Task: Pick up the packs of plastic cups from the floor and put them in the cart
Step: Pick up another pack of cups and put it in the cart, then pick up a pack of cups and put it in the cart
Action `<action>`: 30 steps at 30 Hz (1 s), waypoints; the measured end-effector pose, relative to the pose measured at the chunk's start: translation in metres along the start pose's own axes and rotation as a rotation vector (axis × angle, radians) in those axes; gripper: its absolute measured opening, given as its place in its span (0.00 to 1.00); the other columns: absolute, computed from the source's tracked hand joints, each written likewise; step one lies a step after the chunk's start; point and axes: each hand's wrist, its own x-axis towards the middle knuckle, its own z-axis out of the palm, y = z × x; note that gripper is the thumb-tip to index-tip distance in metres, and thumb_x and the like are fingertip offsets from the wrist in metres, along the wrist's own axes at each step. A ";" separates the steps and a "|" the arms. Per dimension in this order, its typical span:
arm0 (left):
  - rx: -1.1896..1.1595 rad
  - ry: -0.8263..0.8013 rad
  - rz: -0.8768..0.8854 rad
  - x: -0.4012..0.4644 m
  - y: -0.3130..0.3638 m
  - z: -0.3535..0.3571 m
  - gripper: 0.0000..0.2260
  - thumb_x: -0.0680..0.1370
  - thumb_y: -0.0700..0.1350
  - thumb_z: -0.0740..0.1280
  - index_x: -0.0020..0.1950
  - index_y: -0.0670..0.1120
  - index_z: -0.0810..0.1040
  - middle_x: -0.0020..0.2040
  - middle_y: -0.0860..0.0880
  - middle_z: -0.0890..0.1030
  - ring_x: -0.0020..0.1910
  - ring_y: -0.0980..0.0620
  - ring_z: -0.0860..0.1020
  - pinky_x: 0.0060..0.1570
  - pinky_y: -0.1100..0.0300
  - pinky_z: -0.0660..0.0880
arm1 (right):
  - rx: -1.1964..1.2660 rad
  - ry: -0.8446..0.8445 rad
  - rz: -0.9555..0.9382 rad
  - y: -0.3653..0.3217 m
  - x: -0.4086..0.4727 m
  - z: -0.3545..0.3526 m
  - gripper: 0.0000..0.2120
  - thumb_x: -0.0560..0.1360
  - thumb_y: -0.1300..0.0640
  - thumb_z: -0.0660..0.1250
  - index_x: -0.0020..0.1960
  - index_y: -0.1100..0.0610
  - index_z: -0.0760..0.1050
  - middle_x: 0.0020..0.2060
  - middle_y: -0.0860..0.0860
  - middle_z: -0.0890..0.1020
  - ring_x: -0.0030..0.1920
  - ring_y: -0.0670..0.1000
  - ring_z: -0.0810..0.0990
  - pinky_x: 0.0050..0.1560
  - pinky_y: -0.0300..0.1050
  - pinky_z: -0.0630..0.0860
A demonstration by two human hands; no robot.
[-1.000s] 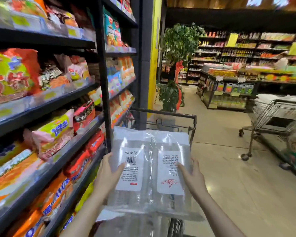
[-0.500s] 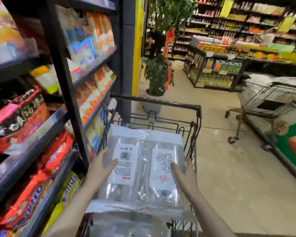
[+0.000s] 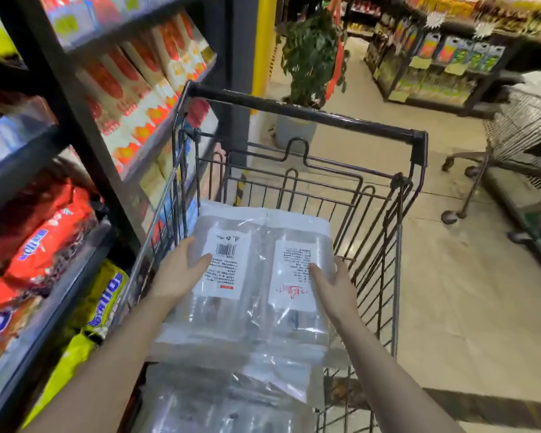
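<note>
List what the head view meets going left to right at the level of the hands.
Red snack bags on the shelf → left hand → clear plastic cup packs → right hand → black wire cart's right wall → beige floor.

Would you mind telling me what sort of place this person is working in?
Most likely a supermarket aisle: stocked shelves of packaged snacks on the left, a wire shopping cart ahead, and further product displays across the floor.

I see open room inside the cart [image 3: 384, 245] ahead of the packs of plastic cups [image 3: 256, 276], up to its front wire wall. The shelving [image 3: 85, 157] crowds the cart's left side; bare floor [image 3: 466, 292] lies right.
</note>
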 end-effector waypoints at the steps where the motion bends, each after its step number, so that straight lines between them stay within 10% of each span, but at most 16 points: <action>1: 0.016 -0.014 -0.017 0.002 -0.003 0.003 0.27 0.78 0.48 0.64 0.74 0.43 0.61 0.71 0.44 0.68 0.69 0.44 0.68 0.64 0.56 0.64 | -0.003 -0.003 0.011 0.005 0.001 0.003 0.28 0.78 0.48 0.62 0.73 0.54 0.57 0.55 0.51 0.78 0.36 0.40 0.75 0.29 0.29 0.69; 17: 0.256 0.064 0.092 -0.022 0.012 -0.008 0.28 0.78 0.52 0.62 0.74 0.42 0.59 0.71 0.42 0.64 0.69 0.44 0.65 0.65 0.52 0.63 | -0.322 -0.024 -0.072 -0.014 -0.014 -0.021 0.30 0.78 0.50 0.63 0.74 0.61 0.56 0.69 0.58 0.68 0.66 0.57 0.70 0.58 0.46 0.70; 24: 0.930 0.010 0.395 -0.085 0.062 -0.047 0.22 0.78 0.56 0.56 0.70 0.48 0.65 0.66 0.49 0.72 0.68 0.49 0.67 0.71 0.43 0.52 | -0.790 -0.024 -0.333 -0.063 -0.070 -0.056 0.27 0.75 0.48 0.65 0.70 0.55 0.62 0.64 0.54 0.72 0.65 0.54 0.69 0.64 0.52 0.68; 30: 0.997 -0.009 0.491 -0.161 0.092 -0.081 0.22 0.80 0.55 0.54 0.71 0.47 0.63 0.64 0.47 0.74 0.63 0.47 0.72 0.65 0.49 0.62 | -0.924 -0.023 -0.423 -0.095 -0.141 -0.085 0.24 0.76 0.47 0.62 0.70 0.52 0.64 0.62 0.52 0.74 0.64 0.54 0.71 0.65 0.52 0.66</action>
